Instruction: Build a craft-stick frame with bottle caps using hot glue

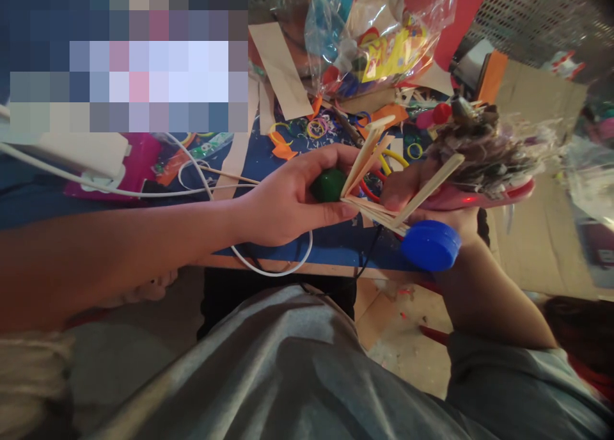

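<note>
My left hand (300,194) is closed on a frame of wooden craft sticks (374,206), thumb below and fingers above. A round green cap (330,185) sits against that palm at the frame's left end. At the other end are two stacked blue bottle caps (432,245). Several sticks rise at a slant from the frame. My right hand (412,187) is closed around a pink hot glue gun (480,196) with a small red light lit. Grey-brown stringy residue (489,142) covers its top. The right fingertips come close to the frame; whether they touch it is hard to tell.
The blue table (330,251) holds paper strips (281,69), rubber bands (317,128) and scraps. A clear plastic bag (384,37) lies at the back. White cable (275,274) loops over the front edge. A white adapter (91,155) is at left, cardboard (532,235) at right.
</note>
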`<state>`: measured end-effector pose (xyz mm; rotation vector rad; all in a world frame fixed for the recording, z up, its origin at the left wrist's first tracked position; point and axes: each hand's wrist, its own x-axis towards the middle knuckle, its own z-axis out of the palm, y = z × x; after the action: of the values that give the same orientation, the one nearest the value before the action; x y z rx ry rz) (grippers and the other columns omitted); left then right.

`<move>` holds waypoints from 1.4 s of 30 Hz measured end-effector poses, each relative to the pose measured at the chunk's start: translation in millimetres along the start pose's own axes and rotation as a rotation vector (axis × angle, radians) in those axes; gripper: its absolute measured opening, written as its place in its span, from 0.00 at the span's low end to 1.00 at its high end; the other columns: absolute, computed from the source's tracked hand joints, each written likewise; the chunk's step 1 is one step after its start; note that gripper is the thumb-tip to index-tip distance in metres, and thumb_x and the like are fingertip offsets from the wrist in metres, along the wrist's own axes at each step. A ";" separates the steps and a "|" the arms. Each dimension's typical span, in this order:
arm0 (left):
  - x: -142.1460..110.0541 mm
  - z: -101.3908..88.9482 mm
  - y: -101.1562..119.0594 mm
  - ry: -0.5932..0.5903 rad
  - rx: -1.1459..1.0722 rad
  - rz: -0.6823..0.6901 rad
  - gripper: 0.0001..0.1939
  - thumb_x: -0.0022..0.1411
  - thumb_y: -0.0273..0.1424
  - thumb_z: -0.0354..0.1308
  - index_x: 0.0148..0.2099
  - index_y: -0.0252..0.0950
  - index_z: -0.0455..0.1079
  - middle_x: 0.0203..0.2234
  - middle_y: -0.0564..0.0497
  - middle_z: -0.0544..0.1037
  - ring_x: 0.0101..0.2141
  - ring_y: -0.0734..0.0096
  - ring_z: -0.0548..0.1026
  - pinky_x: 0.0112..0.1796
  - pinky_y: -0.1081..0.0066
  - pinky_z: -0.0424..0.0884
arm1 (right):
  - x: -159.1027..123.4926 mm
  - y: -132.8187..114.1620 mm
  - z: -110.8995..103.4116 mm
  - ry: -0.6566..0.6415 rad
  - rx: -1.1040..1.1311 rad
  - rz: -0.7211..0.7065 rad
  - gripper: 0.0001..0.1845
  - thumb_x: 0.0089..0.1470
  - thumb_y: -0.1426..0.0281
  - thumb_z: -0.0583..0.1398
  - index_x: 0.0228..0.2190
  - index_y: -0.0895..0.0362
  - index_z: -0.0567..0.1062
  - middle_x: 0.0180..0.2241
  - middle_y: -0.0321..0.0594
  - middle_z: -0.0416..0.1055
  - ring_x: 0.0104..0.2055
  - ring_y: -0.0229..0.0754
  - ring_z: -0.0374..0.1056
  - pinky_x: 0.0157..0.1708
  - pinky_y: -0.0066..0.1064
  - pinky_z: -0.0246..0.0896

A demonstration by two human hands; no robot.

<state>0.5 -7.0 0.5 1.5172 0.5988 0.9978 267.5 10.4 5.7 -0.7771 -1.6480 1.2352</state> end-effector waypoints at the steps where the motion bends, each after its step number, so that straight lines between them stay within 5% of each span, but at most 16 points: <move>1: 0.1 0.2 0.4 0.000 -0.007 -0.007 0.25 0.61 0.43 0.81 0.57 0.41 0.81 0.50 0.46 0.85 0.55 0.53 0.84 0.57 0.57 0.86 | -0.3 0.3 -0.6 0.005 0.005 0.017 0.27 0.43 0.50 0.84 0.24 0.48 0.75 0.24 0.28 0.76 0.24 0.39 0.72 0.27 0.36 0.77; 11: 1.9 1.5 4.2 0.019 -0.006 0.014 0.23 0.61 0.44 0.81 0.54 0.42 0.83 0.52 0.45 0.86 0.54 0.53 0.85 0.56 0.56 0.86 | -6.0 3.8 -7.7 -0.035 0.145 0.121 0.22 0.45 0.58 0.84 0.27 0.49 0.78 0.26 0.27 0.80 0.26 0.38 0.75 0.29 0.33 0.77; 16: 2.0 0.1 0.2 0.005 -0.047 0.015 0.24 0.62 0.45 0.81 0.54 0.42 0.83 0.52 0.45 0.86 0.54 0.55 0.84 0.55 0.59 0.86 | -2.6 0.6 -1.3 -0.027 0.103 0.241 0.34 0.36 0.50 0.85 0.21 0.50 0.69 0.22 0.29 0.74 0.28 0.44 0.77 0.33 0.39 0.81; 21: 2.7 -2.2 -7.6 -0.016 -0.130 -0.011 0.26 0.63 0.43 0.80 0.59 0.43 0.81 0.49 0.47 0.86 0.48 0.61 0.85 0.53 0.62 0.85 | 0.1 -5.3 9.1 0.099 0.095 0.319 0.34 0.32 0.51 0.85 0.23 0.50 0.69 0.29 0.37 0.81 0.32 0.48 0.78 0.36 0.44 0.84; 26: 3.4 -1.1 -8.5 0.023 -0.165 -0.021 0.25 0.61 0.44 0.82 0.55 0.40 0.81 0.42 0.48 0.85 0.44 0.61 0.85 0.49 0.61 0.84 | 4.6 -10.5 18.9 0.149 0.229 0.228 0.34 0.35 0.55 0.85 0.24 0.50 0.67 0.23 0.30 0.73 0.25 0.42 0.73 0.25 0.36 0.75; 31: 3.1 -0.1 -3.6 0.057 -0.140 -0.011 0.17 0.62 0.39 0.80 0.46 0.38 0.80 0.39 0.50 0.85 0.37 0.68 0.83 0.42 0.65 0.83 | 11.3 -6.8 19.1 0.121 0.319 0.146 0.26 0.46 0.48 0.78 0.28 0.48 0.72 0.27 0.33 0.71 0.32 0.47 0.78 0.38 0.45 0.85; 34: 3.3 -0.4 -1.9 0.159 -0.069 -0.018 0.16 0.60 0.38 0.81 0.44 0.40 0.79 0.37 0.52 0.83 0.32 0.70 0.81 0.36 0.66 0.83 | 12.6 0.5 13.7 0.084 0.336 0.076 0.31 0.37 0.42 0.80 0.32 0.46 0.75 0.32 0.35 0.74 0.35 0.49 0.79 0.37 0.46 0.86; 37: 3.3 -0.7 -0.4 0.219 0.015 -0.021 0.16 0.60 0.40 0.80 0.43 0.41 0.79 0.35 0.52 0.83 0.31 0.68 0.80 0.33 0.65 0.83 | 10.4 4.2 10.7 0.087 0.318 0.116 0.35 0.30 0.55 0.86 0.34 0.46 0.73 0.36 0.34 0.78 0.36 0.46 0.78 0.33 0.37 0.84; 42: 2.6 -0.2 5.7 0.240 0.201 0.025 0.14 0.60 0.40 0.78 0.41 0.40 0.81 0.38 0.50 0.87 0.37 0.64 0.84 0.39 0.65 0.84 | 6.2 3.1 12.1 0.093 0.277 0.126 0.32 0.38 0.64 0.85 0.35 0.48 0.71 0.38 0.32 0.81 0.38 0.41 0.79 0.38 0.31 0.83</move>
<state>0.7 -5.9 6.7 1.5941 0.8733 1.1774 253.9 12.2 3.4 -0.7616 -1.3339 1.4567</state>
